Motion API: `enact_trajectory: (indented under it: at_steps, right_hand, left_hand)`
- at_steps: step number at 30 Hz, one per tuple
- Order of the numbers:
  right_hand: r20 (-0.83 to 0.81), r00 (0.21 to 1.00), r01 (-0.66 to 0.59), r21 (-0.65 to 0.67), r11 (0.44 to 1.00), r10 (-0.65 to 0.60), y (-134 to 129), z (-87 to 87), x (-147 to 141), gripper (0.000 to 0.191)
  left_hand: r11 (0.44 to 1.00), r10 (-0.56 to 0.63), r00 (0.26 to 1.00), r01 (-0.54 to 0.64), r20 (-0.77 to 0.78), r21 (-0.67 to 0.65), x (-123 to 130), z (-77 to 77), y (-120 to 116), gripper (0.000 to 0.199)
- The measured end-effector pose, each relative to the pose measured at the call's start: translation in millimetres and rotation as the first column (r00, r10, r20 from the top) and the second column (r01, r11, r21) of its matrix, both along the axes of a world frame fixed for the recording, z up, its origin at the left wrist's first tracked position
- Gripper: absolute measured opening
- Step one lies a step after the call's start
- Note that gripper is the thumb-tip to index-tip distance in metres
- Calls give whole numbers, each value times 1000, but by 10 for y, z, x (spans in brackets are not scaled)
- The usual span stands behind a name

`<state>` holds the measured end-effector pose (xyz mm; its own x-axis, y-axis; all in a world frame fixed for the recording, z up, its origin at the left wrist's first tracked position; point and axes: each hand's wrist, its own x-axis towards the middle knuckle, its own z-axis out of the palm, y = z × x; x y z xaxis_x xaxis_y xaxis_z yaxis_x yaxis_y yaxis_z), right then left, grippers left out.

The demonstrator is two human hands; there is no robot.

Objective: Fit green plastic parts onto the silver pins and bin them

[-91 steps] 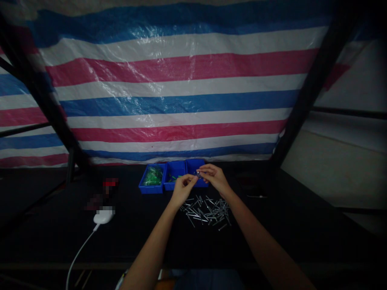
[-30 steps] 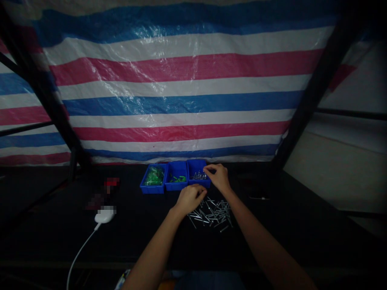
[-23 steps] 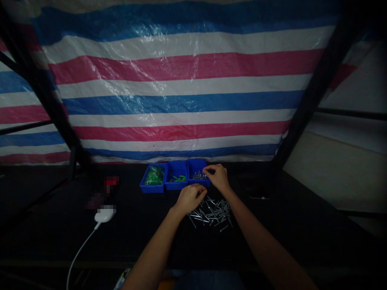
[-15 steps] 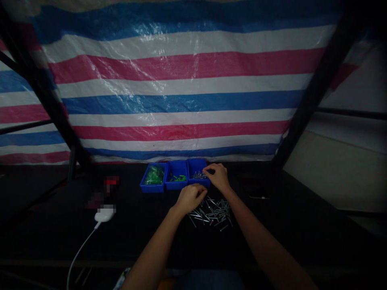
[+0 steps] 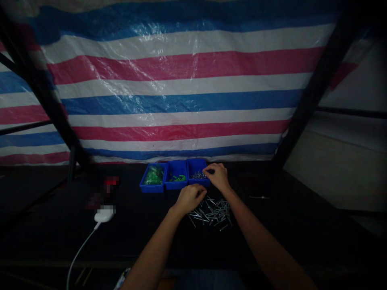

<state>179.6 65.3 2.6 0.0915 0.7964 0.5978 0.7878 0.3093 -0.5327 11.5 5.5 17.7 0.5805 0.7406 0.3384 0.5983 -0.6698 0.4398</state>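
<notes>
Striped tarpaulin [image 5: 178, 100] in blue, white and pink hung behind a black table [image 5: 51, 237]. Near the table's left side lay a white plug [image 5: 104, 215] with its cable [image 5: 79, 249] running toward the near edge; a red object [image 5: 111, 182] behind it was too blurred to identify. Three blue bins stood together at the far edge. The left bin [image 5: 151, 190] held green parts [image 5: 154, 175], apparently bagged, and the middle bin [image 5: 175, 187] held loose green pieces [image 5: 178, 178]. The right bin [image 5: 196, 160] held small metal screws [image 5: 198, 175]. The left hand [image 5: 190, 198] was loosely curled at that bin's near edge, just above loose nails [image 5: 210, 215] on the table. The right hand [image 5: 218, 176] reached over the bin's right side, fingers partly closed beside the screws. Whether either hand held anything could not be determined.
</notes>
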Motion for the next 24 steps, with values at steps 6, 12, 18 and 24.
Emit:
enact_trajectory:
  at_steps: [6,12,18,24]
  right_hand:
    - [33,999,4,-13,1000,-4,-17,6,-15,11]
    - [27,1000,-6,-4,1000,6,-7,-14,-2,15]
    - [-43,999,-32,27,999,33,24,-16,30,24]
    - [-275,936,-217,38,975,219,-74,157,251,28]
  left_hand:
    - [1000,-5,1000,6,9,-15,2,14,-1,27]
    - [1000,-11,1000,11,1,-1,-4,18,-1,26]
    - [1000,-1,1000,1,7,-20,-4,24,-6,27]
    - [1000,11,999,-11,53,-4,-24,22,11,26]
